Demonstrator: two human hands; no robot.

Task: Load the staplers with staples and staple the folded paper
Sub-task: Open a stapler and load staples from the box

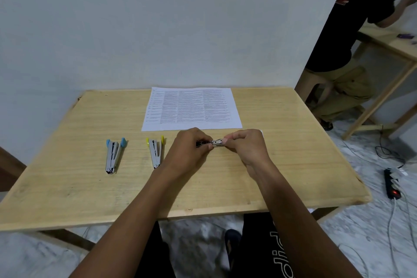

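Note:
A small metal stapler (217, 143) lies level between both hands, just above the wooden table (74, 187). My left hand (188, 150) grips its dark left end and my right hand (244, 145) pinches its right end. A printed sheet of paper (191, 108) lies flat behind the hands at the table's far edge. Left of my hands, a yellow-tipped stapler (155, 152) lies swung wide in a V. Farther left a blue-tipped stapler (114, 156) lies the same way. Whether staples are in any of them is hidden.
A wall stands right behind the table. At the right, a person in a black shirt stands by a second wooden table (397, 50). A black power strip (392, 184) and cables lie on the floor to the right.

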